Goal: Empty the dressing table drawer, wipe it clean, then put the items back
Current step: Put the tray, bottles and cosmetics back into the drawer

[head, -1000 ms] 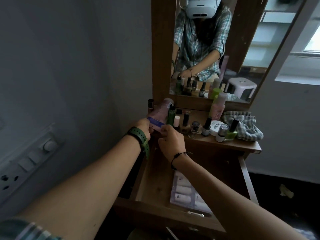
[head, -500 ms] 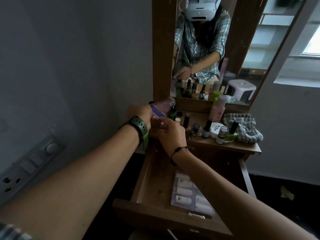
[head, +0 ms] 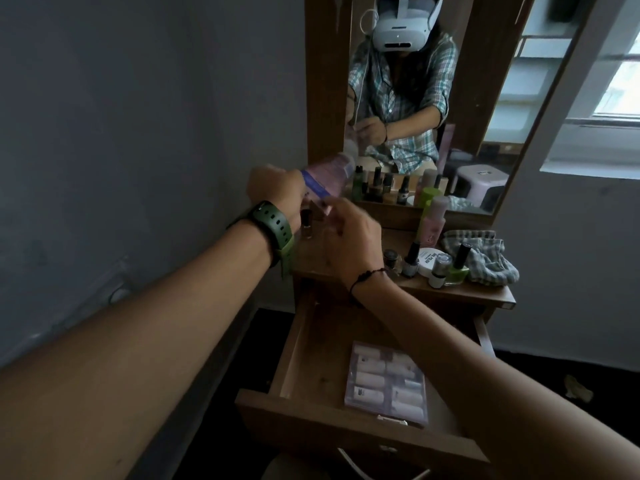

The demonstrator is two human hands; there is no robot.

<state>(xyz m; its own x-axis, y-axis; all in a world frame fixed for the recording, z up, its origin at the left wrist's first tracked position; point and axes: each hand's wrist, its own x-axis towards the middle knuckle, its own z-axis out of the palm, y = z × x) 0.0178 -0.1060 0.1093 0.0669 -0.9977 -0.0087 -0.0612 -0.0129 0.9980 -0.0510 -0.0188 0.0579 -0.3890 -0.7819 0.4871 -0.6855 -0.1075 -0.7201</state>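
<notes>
The left hand (head: 277, 192), wearing a green watch (head: 273, 230) on its wrist, is gripping a pale purple bottle (head: 329, 176) above the left end of the dressing table top (head: 460, 289), its fingers wrapping the bottle's lower part near a blue label while the bottle is lying tilted, its far end pointing toward the mirror (head: 433, 98). The right hand (head: 349, 237), with a dark cord bracelet (head: 367, 275) at the wrist, is reaching up to the bottle's near end, its fingers bunching close together at the cap; motion blur is hiding whether they are actually pinching it, so I cannot tell. Below the arms the drawer (head: 311, 420) is standing pulled open, and a clear packet (head: 388, 386) of small white pieces is lying flat in its right half, close to the front wall, with bare wood to the left of it. On the table top, a pink bottle (head: 433, 223) is standing upright near the mirror, a white round tub (head: 429, 265) is sitting among several small nail polish bottles, a green polish bottle (head: 457, 268) is standing just beside it, and a checked cloth (head: 485, 258) is lying crumpled at the right end.
</notes>
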